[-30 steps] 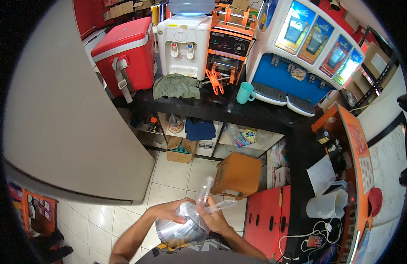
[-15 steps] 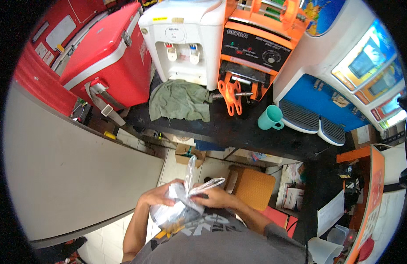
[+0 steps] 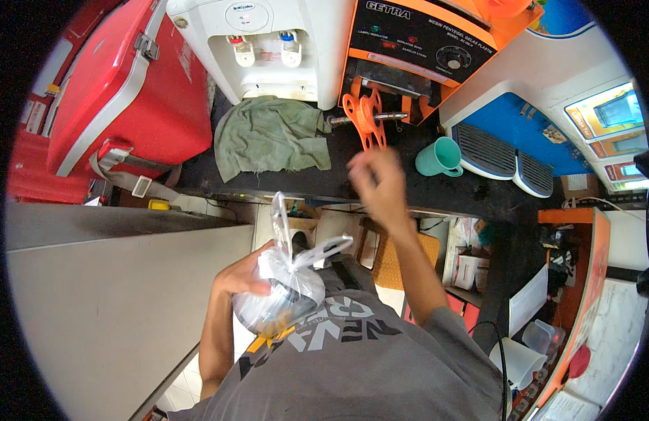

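My left hand is closed on the side of a clear plastic bag, held against the front of my grey shirt. The bag is knotted at the top, with two loose ends sticking up; its contents are hard to make out. Over the counter's front edge, my right hand is raised and apart from the bag. Motion smears its fingers. Just beyond it is the orange spool-like wheel on a metal rod, and a teal mug stands to its right.
On the black counter lie a green cloth and, behind it, a white water dispenser. A red cooler box stands left, an orange-and-black machine behind the wheel. A blue-and-white drink dispenser is at right, a woven-top stool below.
My right hand has let go of the bag's knot and moved up and right toward the counter. My left hand still holds the bag. The view has shifted, bringing the counter things closer.
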`<act>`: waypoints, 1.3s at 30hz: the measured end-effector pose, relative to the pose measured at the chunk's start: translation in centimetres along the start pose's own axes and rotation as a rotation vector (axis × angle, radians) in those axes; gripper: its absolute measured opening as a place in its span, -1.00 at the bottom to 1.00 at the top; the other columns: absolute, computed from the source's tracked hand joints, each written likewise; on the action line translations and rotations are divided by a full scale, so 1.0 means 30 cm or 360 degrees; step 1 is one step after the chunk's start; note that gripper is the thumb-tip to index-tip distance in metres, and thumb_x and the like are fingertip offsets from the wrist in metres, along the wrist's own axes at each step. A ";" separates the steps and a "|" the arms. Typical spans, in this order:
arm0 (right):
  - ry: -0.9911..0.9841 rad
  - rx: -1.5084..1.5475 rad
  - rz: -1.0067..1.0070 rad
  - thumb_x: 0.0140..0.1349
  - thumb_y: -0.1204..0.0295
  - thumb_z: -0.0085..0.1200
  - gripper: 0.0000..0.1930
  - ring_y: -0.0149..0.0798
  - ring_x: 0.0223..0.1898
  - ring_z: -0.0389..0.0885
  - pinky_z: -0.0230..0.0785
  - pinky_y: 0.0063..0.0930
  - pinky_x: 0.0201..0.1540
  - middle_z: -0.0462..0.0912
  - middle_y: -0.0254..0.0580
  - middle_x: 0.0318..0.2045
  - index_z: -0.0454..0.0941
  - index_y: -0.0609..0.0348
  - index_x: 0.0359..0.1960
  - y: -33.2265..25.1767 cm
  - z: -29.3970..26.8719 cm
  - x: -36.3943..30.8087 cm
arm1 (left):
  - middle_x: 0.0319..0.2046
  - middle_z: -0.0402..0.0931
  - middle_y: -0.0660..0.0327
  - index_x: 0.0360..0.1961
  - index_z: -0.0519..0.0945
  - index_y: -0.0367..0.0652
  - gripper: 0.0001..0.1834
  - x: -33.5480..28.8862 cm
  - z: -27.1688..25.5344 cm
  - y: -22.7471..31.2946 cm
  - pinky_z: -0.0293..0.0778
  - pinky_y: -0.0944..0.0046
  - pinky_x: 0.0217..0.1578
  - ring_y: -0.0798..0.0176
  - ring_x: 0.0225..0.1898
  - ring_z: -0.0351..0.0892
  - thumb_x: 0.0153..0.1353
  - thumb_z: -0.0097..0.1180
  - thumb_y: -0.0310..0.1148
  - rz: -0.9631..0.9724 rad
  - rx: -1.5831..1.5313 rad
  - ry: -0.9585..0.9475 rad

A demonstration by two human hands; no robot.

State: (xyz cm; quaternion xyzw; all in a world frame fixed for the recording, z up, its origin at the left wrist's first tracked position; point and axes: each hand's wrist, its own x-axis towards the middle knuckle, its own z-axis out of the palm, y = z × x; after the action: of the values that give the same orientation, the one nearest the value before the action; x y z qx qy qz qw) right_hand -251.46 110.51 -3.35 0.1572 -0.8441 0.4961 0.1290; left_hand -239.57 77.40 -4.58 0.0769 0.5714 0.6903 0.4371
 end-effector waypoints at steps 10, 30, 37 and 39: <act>-0.0090 -0.2035 -0.0373 0.24 0.35 0.02 -0.78 0.04 0.11 0.48 0.31 0.05 0.06 0.68 -0.10 -0.17 0.74 0.08 -0.30 0.389 -0.070 0.314 | 0.20 0.36 0.14 0.41 0.17 -0.29 0.31 -0.042 -0.086 0.005 0.20 0.22 0.31 0.18 0.26 0.33 -0.28 0.63 0.11 0.0097 0.0083 -0.0024; 0.0514 -0.0139 -0.0106 0.23 0.58 0.17 -0.68 -0.03 0.18 0.54 0.28 -0.18 0.28 0.63 -0.01 0.08 0.59 0.25 0.05 -0.162 -0.360 0.092 | 0.25 0.36 0.14 0.43 0.17 -0.22 0.29 -0.021 -0.115 0.035 0.19 0.19 0.33 0.19 0.30 0.31 -0.26 0.60 0.13 0.0051 -0.0064 -0.0023; 0.0863 -0.0786 -0.0687 0.31 0.35 0.14 -0.65 -0.32 -0.05 0.63 0.46 -0.36 0.03 0.69 -0.15 -0.04 0.59 0.35 0.02 -0.622 -0.956 0.402 | 0.23 0.38 0.14 0.43 0.20 -0.22 0.27 -0.060 -0.178 0.022 0.19 0.22 0.32 0.17 0.28 0.34 -0.25 0.58 0.13 0.0024 -0.0126 0.0091; 0.0896 -0.0925 -0.0686 0.34 0.33 0.09 -0.67 -0.34 -0.06 0.62 0.46 -0.40 0.02 0.70 -0.21 -0.08 0.60 0.33 0.02 -0.696 -1.086 0.582 | 0.22 0.40 0.14 0.43 0.18 -0.24 0.26 -0.071 -0.204 0.012 0.19 0.21 0.33 0.16 0.27 0.36 -0.22 0.57 0.11 0.0053 -0.0109 0.0087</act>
State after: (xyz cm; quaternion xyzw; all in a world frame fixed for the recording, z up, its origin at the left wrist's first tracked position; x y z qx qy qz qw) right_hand -257.24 127.13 35.29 0.1457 -0.8283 0.2239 0.4924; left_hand -242.18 71.52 -5.49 0.0524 0.5579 0.7185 0.4120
